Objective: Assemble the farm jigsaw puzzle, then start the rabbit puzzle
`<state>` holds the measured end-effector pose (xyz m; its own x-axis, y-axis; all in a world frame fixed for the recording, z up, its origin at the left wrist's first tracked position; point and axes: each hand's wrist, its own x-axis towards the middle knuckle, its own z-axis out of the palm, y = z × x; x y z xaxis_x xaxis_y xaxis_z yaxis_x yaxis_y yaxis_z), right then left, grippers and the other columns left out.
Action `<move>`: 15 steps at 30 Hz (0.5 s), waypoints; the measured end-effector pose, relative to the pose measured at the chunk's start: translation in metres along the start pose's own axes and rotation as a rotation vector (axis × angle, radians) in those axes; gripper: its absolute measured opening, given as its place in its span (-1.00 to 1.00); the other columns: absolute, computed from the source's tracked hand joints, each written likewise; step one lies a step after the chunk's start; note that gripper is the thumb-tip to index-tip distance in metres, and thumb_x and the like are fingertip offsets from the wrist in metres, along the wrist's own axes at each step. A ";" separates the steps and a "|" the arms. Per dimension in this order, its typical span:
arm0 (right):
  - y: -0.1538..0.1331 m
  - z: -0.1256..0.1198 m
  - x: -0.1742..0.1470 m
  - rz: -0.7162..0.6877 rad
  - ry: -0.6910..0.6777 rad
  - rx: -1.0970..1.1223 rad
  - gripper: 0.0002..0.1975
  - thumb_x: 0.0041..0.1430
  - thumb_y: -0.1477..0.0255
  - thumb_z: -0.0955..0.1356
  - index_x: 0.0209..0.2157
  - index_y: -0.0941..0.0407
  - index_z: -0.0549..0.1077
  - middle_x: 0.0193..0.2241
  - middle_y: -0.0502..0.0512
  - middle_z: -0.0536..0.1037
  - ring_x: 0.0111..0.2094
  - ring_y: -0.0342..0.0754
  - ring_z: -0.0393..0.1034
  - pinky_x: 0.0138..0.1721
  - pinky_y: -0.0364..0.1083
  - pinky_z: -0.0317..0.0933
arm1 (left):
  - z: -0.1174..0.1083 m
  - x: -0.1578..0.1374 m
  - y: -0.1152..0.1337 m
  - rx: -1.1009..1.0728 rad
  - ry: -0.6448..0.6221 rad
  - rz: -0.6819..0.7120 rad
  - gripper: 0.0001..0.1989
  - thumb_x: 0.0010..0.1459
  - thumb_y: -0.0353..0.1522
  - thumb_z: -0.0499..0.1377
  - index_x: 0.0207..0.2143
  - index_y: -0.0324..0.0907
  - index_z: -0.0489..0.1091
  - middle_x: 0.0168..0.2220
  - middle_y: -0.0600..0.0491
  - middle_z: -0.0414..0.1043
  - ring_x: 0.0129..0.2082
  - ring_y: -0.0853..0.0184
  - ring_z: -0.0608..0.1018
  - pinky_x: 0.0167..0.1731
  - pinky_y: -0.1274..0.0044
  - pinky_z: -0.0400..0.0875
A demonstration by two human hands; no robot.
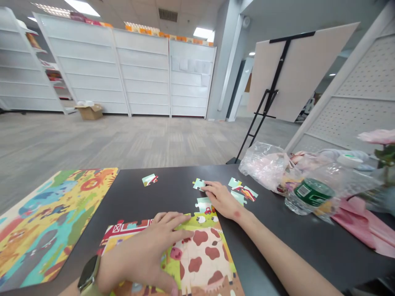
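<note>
A farm jigsaw puzzle (202, 250) with a spotted cow, sheep and a red barn lies partly assembled on the black table. My left hand (148, 250), wearing a watch (89, 274), rests on it with the fingers spread, covering its middle. At the puzzle's top right, my right hand (220, 199) has its fingertips on a pale blue puzzle piece (198, 183), which lies apart from the assembled part. Just below is a piece with a red tractor (204, 205), joined at the puzzle's upper edge. Loose pieces (245, 192) lie right of my right hand, and another (149, 179) lies at the far left.
A colourful animal picture board (58, 218) lies on the table's left. At the right stand a water bottle (321, 189), a clear plastic bag (265, 164) and a pink cloth (364, 226). Behind the table are an easel (268, 98), white shelves (142, 74) and a cardboard box (89, 112).
</note>
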<state>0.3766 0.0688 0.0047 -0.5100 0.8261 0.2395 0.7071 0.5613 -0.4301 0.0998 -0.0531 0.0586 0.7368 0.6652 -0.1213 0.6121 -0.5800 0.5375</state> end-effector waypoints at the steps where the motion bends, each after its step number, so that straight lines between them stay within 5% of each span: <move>1: 0.003 0.000 0.000 0.022 0.014 -0.007 -0.73 0.36 0.50 0.27 -0.03 0.08 0.56 0.17 0.26 0.49 0.22 0.19 0.32 0.21 0.23 0.18 | 0.000 0.000 0.000 -0.009 0.013 0.012 -0.02 -0.09 0.18 0.39 0.34 0.11 0.25 0.44 -0.14 0.06 0.38 -0.32 0.12 0.25 -0.15 0.08; 7: 0.013 -0.006 0.002 0.084 0.071 -0.013 -0.95 0.26 0.45 0.40 -0.24 0.09 0.53 -0.06 0.19 0.61 0.04 0.17 0.45 0.09 0.14 0.29 | 0.001 -0.001 -0.001 -0.031 0.022 0.010 -0.01 -0.11 0.17 0.41 0.35 0.12 0.25 0.44 -0.14 0.06 0.38 -0.34 0.12 0.24 -0.17 0.08; 15: 0.009 -0.011 0.003 -0.003 0.145 0.038 -0.76 0.39 0.50 0.22 -0.12 0.13 0.52 -0.11 0.24 0.63 -0.06 0.12 0.52 0.05 0.11 0.33 | 0.000 -0.001 -0.002 -0.025 0.003 0.007 -0.02 -0.07 0.15 0.40 0.36 0.14 0.22 0.46 -0.13 0.00 0.40 -0.34 0.08 0.24 -0.17 0.07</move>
<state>0.3866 0.0768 0.0111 -0.4343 0.8244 0.3631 0.6849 0.5640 -0.4613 0.0978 -0.0519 0.0577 0.7400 0.6628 -0.1148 0.5996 -0.5725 0.5593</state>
